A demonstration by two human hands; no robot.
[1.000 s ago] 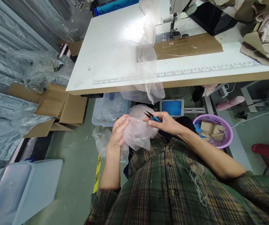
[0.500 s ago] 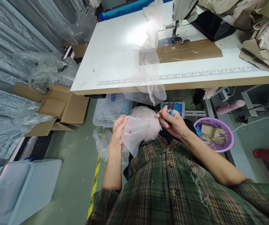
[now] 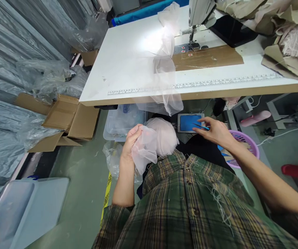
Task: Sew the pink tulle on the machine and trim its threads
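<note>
Bunched sheer pale-pink fabric (image 3: 146, 147) is gripped by my left hand (image 3: 131, 141), its free edge hanging below the fingers. More of the fabric lies in a rounded heap on my lap, beside that hand. My right hand (image 3: 217, 131) is off to the right, above the purple basket, with its fingers closed around small blue-handled thread snips (image 3: 201, 127). The snips point left, over a blue pedal plate (image 3: 187, 122) under the table. Another sheer strip (image 3: 164, 69) runs across the tabletop and droops over the front edge.
A sewing machine (image 3: 200, 14) stands on the white table (image 3: 128, 62), which has a printed ruler along its front. Beige cloth pieces (image 3: 276, 58) lie at the right. Below are a purple basket (image 3: 254, 147), a clear plastic bin (image 3: 112, 121) and an opened cardboard box (image 3: 82, 121).
My right hand has moved right, away from the fabric, carrying the snips. My left hand stays in nearly the same place, and the fabric in it has gathered and hangs more loosely.
</note>
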